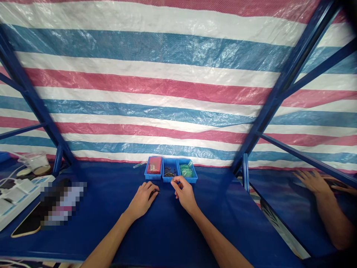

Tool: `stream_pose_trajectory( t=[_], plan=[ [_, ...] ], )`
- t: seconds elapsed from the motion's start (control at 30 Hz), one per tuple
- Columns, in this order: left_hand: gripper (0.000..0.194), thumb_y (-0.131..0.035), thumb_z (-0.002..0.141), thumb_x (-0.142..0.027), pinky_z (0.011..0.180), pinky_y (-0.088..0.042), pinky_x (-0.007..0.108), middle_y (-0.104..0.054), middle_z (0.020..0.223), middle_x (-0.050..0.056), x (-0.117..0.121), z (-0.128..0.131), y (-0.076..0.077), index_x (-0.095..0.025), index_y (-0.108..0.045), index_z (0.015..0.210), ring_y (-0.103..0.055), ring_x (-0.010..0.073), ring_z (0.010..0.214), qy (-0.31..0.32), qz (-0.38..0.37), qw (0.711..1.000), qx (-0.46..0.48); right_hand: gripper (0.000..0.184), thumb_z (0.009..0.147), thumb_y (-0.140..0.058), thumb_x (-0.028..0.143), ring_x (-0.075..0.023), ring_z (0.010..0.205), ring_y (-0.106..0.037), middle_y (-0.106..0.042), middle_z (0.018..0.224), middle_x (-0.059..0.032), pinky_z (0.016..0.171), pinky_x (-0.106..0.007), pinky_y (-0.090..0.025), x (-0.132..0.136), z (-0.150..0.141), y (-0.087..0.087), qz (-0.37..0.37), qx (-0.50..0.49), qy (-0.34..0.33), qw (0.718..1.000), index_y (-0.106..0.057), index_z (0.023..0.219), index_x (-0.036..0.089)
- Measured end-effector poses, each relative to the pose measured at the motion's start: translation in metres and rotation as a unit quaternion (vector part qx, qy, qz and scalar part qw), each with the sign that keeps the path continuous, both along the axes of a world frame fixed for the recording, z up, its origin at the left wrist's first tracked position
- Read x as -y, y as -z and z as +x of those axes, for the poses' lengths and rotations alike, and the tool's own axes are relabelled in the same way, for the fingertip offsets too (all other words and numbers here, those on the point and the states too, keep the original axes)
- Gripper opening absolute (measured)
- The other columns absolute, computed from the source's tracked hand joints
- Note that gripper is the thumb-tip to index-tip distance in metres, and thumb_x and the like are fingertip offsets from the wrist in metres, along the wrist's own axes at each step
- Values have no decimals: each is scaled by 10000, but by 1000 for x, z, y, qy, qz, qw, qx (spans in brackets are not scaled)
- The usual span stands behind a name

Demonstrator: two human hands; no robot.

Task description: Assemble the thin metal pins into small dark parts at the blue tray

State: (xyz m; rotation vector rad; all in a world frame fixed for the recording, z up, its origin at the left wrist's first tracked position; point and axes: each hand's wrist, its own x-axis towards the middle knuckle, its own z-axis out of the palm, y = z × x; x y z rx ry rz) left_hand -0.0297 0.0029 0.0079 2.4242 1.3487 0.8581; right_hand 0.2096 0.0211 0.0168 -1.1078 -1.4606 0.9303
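On the blue table my left hand [143, 199] rests palm down, fingers curled around a few dark, thin screws [155, 192] whose ends poke out near the thumb. My right hand [182, 191] is at the front edge of the middle blue bin [170, 162], thumb and forefinger pinched on a tiny brownish piece that looks like a screw. Loose screws [169, 172] lie in that bin. In the left bin [153, 176] is a stack of red packets [154, 165]. Small green plastic bags [186, 170] fill the right bin [193, 180].
At left are a white power strip [28, 197] with plugs, a dark phone [29, 219] and a clear plastic cup [37, 162]. Blue metal posts [267, 104] flank the table before a striped sheet [156, 85]. Another person's hand [315, 182] rests on the table at right.
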Motion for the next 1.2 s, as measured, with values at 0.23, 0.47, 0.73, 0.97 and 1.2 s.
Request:
stream_pose_trajectory(
  t=[0.23, 0.47, 0.73, 0.97, 1.2],
  plan=[
    [265, -435, 1124, -393, 921, -492, 421, -667, 1128, 50, 0, 0, -1, -286, -675, 1156, -607, 252, 1031, -2, -1, 1000, 0, 341, 987, -612, 566, -158, 620, -618, -641, 1036, -62, 408, -247, -508, 2, 1, -1, 48, 50, 0, 998, -700, 959, 238],
    [296, -421, 1124, -422, 916, -497, 428, -668, 1118, 59, -1, 0, 2, -284, -682, 1156, -604, 256, 1024, -2, 0, 1000, 5, 272, 1021, -577, 476, -183, 665, -629, -669, 1014, -63, 507, -280, -535, 2, 3, 0, 77, 97, 9, 992, -739, 1048, 260],
    [267, -439, 1122, -397, 911, -492, 419, -670, 1123, 50, -1, 0, 2, -288, -681, 1155, -610, 252, 1030, -3, 3, 1000, -2, 175, 988, -596, 368, -183, 717, -653, -654, 1016, -46, 516, -262, -527, 3, 2, -3, 76, 94, 1, 993, -722, 936, 256],
    [267, -439, 1123, -386, 921, -493, 423, -675, 1129, 50, 0, 0, 0, -286, -682, 1167, -609, 247, 1023, -1, 1, 1000, 0, 208, 1000, -563, 400, -185, 741, -705, -670, 1033, -44, 474, -237, -537, 3, 3, -2, 61, 76, 13, 995, -703, 964, 251],
    [256, -446, 1122, -392, 925, -490, 417, -669, 1131, 45, 0, 0, 0, -291, -678, 1151, -610, 250, 1041, -3, -6, 1000, 1, 205, 994, -577, 378, -182, 768, -657, -606, 1112, -65, 482, -246, -548, 2, 4, -2, 79, 71, 23, 994, -732, 950, 251]
  ],
)
